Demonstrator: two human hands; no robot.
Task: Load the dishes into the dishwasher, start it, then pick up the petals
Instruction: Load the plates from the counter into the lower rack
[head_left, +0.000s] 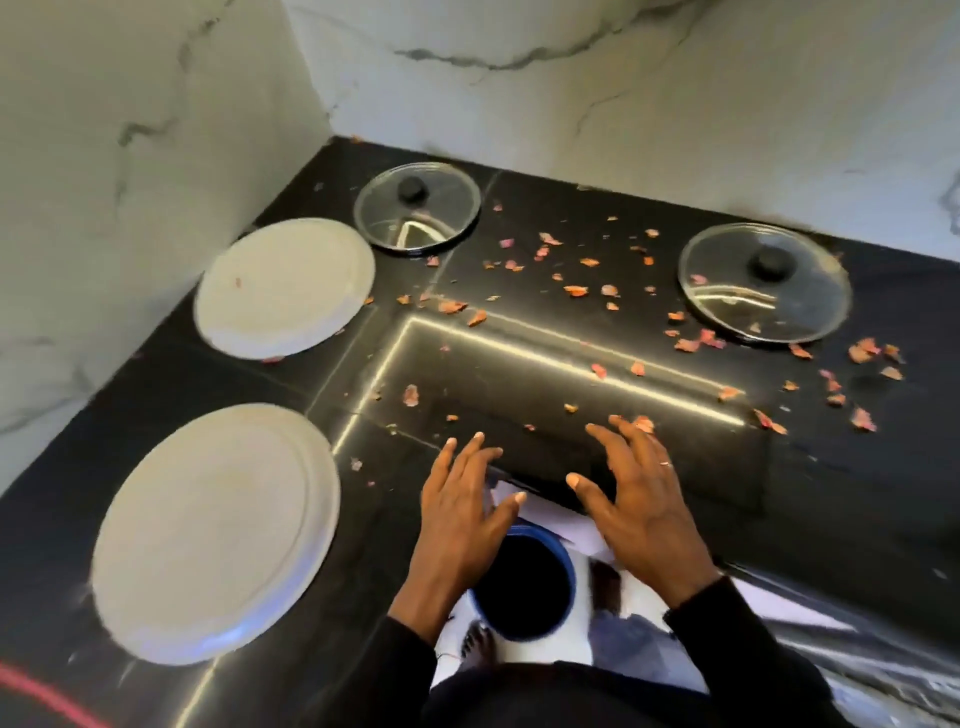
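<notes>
Petals: I see them loose on the counter, small, pink-orange, dry and curled. They lie thickest between the two lids and run down towards the right hand.
Plates: two white ones lie flat at the left, a near plate and a far plate, well apart. The far one has a red speck on it.
Lids: two glass ones with black knobs sit knob-up, a left lid in the corner and a right lid by the back wall. Petals lie round both.
Left hand: fingers spread and released, holding nothing, over the counter's front edge.
Right hand: likewise splayed and empty, fingertips just short of a petal.
Bin: blue-rimmed, dark inside, on the floor below the hands.
Why so: I judge the flat palms and the bin beneath suit sweeping petals off the edge.
Progress: the dishes are not yet loaded, and I see no dishwasher.
</notes>
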